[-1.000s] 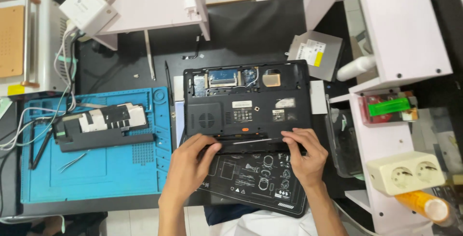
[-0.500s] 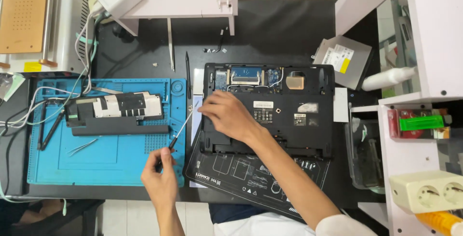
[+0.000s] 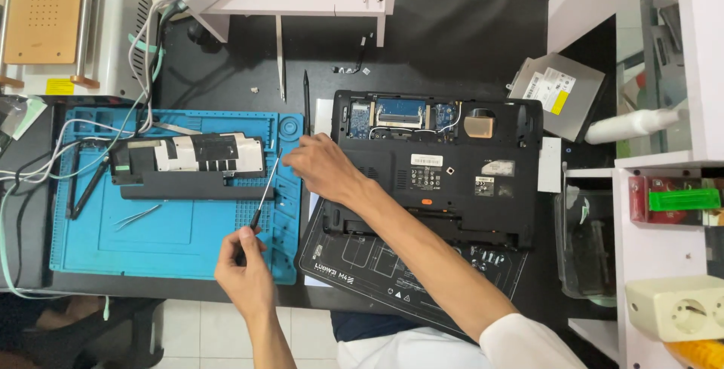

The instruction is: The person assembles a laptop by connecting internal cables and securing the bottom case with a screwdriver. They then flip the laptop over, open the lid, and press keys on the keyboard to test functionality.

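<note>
While the left hand (image 3: 243,269) grips a screwdriver (image 3: 265,190) over the blue mat (image 3: 173,233), the right hand (image 3: 323,167), fingers loosely curled and empty, rests at the laptop's (image 3: 437,169) left edge. Risk: the angled tip may slip, scratching the casing.

Screwdriver (image 3: 264,192) tip blurred by right hand (image 3: 320,165); yellow bottle (image 3: 697,355) cut off at corner

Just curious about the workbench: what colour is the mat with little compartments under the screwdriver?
Blue; the mat shows best in the head view.
</note>
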